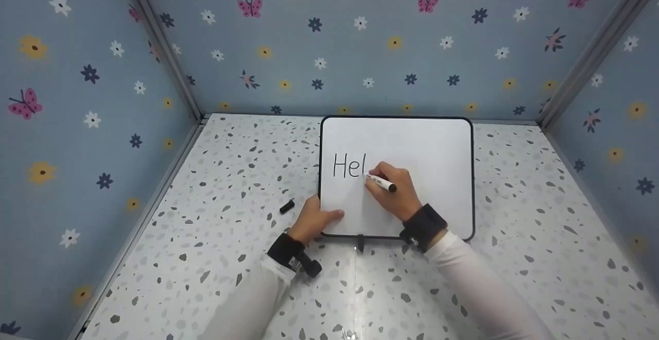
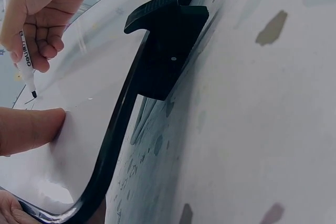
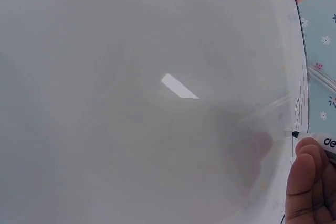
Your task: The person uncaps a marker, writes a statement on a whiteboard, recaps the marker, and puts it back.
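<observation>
A whiteboard (image 1: 432, 141) with a black rim lies before me, with "Hel" in black (image 1: 349, 166) on its left half. My right hand (image 1: 399, 190) pinches a white marker (image 1: 382, 182) with a black end, its tip at the foot of the "l". In the right wrist view the marker's dark tip (image 3: 295, 134) meets the board or is very close to it. My left hand (image 1: 314, 220) grips the board's lower left edge, thumb (image 2: 34, 129) on the white face and other fingers around the rim, partly hidden.
A small black marker cap (image 1: 287, 206) lies on the speckled tabletop (image 1: 231, 175), left of the board. A black clip-like piece (image 1: 360, 242) sits at the board's bottom edge. Flowered blue panels (image 1: 355, 41) close off the back and both sides.
</observation>
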The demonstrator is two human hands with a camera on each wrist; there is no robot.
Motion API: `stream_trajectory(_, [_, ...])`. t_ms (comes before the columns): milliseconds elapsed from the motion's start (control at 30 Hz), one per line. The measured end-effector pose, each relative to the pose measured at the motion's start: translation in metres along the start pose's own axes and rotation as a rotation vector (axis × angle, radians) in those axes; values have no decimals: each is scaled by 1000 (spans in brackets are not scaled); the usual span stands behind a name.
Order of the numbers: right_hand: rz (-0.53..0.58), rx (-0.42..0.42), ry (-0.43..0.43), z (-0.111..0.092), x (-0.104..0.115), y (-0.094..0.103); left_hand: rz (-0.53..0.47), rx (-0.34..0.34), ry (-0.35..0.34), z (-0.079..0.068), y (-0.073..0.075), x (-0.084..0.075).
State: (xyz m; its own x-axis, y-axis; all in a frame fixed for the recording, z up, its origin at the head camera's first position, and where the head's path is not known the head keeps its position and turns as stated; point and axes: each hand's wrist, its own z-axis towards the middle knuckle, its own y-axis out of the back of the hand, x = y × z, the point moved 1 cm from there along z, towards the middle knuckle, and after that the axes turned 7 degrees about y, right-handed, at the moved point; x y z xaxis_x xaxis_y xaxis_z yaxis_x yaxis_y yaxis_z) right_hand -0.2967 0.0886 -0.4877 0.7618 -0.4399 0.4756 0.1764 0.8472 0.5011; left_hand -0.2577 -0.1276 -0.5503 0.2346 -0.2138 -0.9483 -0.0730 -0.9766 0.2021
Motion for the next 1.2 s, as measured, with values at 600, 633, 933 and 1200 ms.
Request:
stream_trajectory(600, [37, -21, -8, -2, -2, 6, 15, -10, -14, 1, 1, 0])
stream_trajectory(633, [32, -23, -10, -1, -2, 6, 11, -9, -13, 1, 1, -1])
stream_trajectory(933, [35, -54, 0, 3, -4, 9, 6, -15, 23, 1, 1, 0])
stream_trajectory(1200, [-21, -66, -63, 13, -9, 17, -11, -14, 15, 0, 0, 0])
